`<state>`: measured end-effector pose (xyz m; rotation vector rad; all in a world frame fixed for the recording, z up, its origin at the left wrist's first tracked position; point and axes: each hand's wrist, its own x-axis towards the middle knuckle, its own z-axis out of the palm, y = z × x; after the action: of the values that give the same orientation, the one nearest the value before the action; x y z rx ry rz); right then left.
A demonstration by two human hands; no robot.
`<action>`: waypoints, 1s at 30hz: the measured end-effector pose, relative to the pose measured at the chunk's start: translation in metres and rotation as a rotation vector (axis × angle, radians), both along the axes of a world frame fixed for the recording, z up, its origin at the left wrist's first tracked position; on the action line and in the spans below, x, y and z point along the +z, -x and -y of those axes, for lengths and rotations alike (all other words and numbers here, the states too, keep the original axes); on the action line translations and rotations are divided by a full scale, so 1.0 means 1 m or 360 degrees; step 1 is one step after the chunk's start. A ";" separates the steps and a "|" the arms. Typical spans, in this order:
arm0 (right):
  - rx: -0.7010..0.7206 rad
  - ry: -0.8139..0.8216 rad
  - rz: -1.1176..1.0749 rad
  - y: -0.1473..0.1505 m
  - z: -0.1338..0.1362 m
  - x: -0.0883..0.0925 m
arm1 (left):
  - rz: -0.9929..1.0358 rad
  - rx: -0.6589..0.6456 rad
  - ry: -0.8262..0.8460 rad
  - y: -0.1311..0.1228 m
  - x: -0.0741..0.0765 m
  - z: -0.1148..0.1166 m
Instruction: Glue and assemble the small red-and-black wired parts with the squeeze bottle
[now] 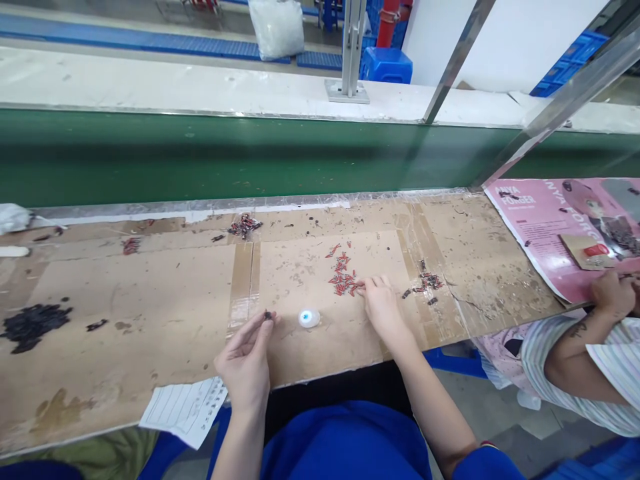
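Left grip (245, 363) pinches a black piece (269, 315); right grip (384, 311), closure unclear, touches red pieces (343, 283).

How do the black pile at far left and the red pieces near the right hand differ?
The black pile is densely heaped; the red pieces are more loosely spread. The black pile lies far from the right hand; the red pieces lie right beside it. Both lie on cardboard.
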<state>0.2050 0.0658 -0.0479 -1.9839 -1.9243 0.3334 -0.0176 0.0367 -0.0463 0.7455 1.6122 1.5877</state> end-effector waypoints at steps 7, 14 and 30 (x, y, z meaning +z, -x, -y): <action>-0.0068 -0.0180 -0.0546 0.003 0.020 0.024 | -0.0243 -0.0057 -0.0156 -0.008 0.040 0.022; -0.0123 -0.0024 -0.1881 0.057 0.056 0.089 | -0.0429 -0.0436 -0.0218 -0.018 0.062 0.042; -0.0188 0.0119 -0.2301 0.079 0.060 0.089 | -0.0499 -0.0640 -0.0240 -0.023 0.071 0.040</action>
<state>0.1258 0.0062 0.0412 -1.1510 -0.8208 1.3298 0.0051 -0.0038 0.0248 1.3625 1.4429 1.3533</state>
